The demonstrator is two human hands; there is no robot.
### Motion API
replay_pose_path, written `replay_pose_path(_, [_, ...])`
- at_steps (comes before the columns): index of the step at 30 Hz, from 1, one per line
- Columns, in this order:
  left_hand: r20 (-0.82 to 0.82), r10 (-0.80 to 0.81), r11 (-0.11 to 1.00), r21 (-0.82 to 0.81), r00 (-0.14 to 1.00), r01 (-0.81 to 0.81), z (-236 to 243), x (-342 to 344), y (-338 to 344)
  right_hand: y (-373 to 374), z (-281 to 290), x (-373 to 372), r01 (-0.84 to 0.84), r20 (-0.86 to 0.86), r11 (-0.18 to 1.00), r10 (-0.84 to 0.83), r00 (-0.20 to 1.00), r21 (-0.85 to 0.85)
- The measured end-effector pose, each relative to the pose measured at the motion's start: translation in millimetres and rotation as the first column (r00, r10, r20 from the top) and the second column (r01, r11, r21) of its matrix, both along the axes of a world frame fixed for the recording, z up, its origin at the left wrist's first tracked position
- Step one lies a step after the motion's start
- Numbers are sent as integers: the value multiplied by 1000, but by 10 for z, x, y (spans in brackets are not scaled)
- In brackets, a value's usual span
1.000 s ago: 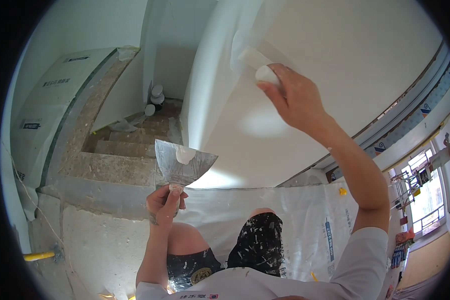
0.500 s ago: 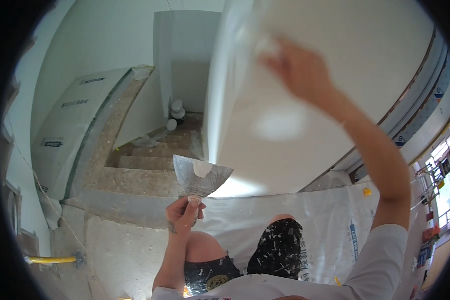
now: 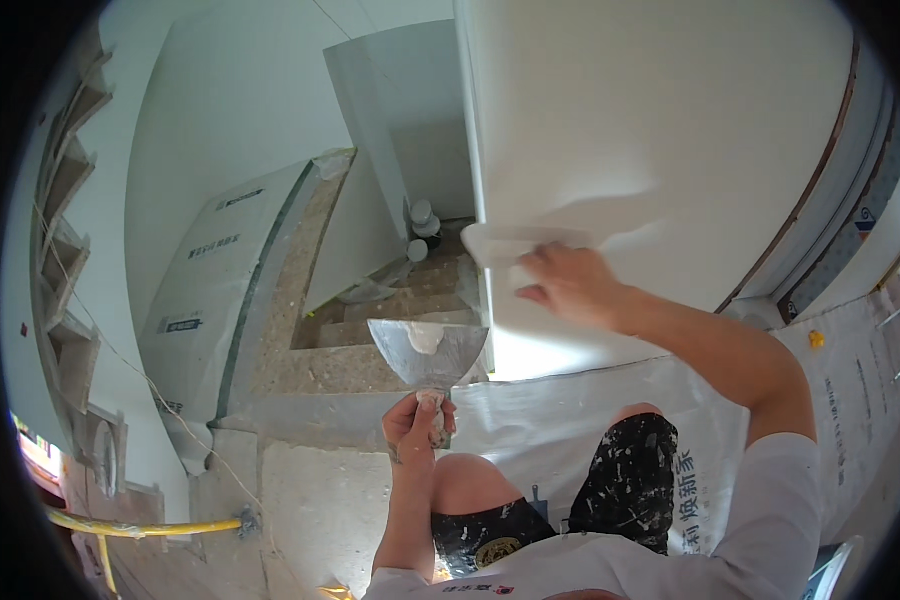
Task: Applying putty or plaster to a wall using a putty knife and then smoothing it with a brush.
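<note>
My left hand (image 3: 418, 420) is closed round the handle of a wide putty knife (image 3: 420, 362), held upright above my knee with the blade pointing away from me. A lump of pale putty (image 3: 426, 339) clings near the far edge of its blade. At the white wall (image 3: 610, 130), my right hand (image 3: 570, 285) grips a pale flat scraper (image 3: 495, 243), which lies against the surface near the wall's left corner edge. The scraper is almost the wall's colour, so its outline is partly lost. Pale smears mark the putty knife's handle.
Stone steps (image 3: 380, 320) go down left of the wall, with white buckets (image 3: 422, 225) at the bottom. A sheet-covered low wall (image 3: 225, 270) flanks them. Plastic sheeting (image 3: 550, 420) covers the floor below. A yellow pipe (image 3: 150, 525) and a thin cord (image 3: 135, 365) are on the left.
My right hand has come down the wall from high up to mid-height near the corner. The left still holds the putty knife much as before. The whole view has shifted.
</note>
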State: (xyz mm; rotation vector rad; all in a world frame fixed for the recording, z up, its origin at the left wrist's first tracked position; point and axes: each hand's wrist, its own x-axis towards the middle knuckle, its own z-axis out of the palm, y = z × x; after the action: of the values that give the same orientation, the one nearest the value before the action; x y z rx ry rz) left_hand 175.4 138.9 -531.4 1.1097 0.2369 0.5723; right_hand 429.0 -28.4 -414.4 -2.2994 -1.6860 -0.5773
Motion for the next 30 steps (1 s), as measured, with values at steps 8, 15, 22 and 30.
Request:
replay_pose_path(8, [39,69,997,-22,997,-68,135,52,-130,-59,1177,254,312,-196,682,-245,950,662])
replay_pose_path(15, [94,-45,998,47,995,41,59,87,-161,-891,-508,425,507,-303,729,-408,861,460])
replay_pose_path(22, [20,-174,978,117,985,170,107,326,-295,-2300,687,1527,405,-364,187,-220,905,895])
replay_pose_path(30, [69,-363,931,77,929,358,161,585,-523,-2010,-1255,1150,680,-550,361,-404,731,638])
